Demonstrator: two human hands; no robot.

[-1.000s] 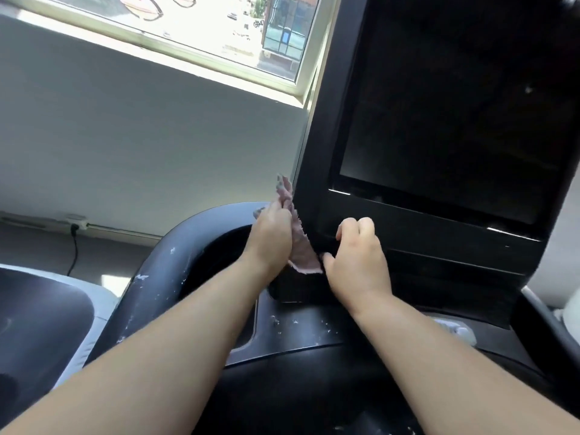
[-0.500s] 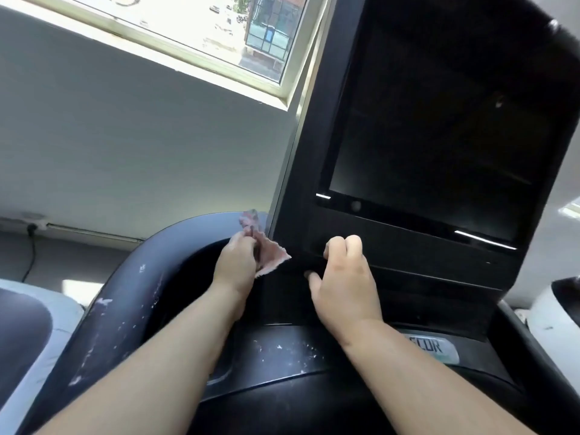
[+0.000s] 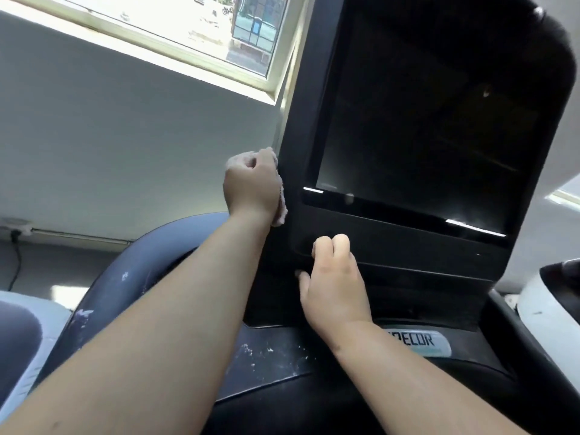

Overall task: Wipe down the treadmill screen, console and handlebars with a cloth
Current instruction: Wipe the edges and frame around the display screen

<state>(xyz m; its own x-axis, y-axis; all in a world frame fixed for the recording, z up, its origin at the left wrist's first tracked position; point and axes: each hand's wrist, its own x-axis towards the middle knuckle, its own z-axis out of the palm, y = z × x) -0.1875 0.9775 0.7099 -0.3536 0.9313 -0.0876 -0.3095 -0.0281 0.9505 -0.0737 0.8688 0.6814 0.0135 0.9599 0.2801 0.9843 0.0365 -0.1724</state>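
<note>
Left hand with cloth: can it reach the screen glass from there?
Probably yes. The left hand presses the cloth on the left edge of the frame, beside the screen; nothing lies between. The right hand rests lower, below the glass.

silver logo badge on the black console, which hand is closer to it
Right. The right hand rests against the black panel just above and left of the silver logo badge; the left hand grips a pale pink cloth much higher, at the screen housing's left edge.

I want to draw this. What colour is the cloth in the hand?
Pale pink; the head view shows the cloth gripped in the left hand.
</note>
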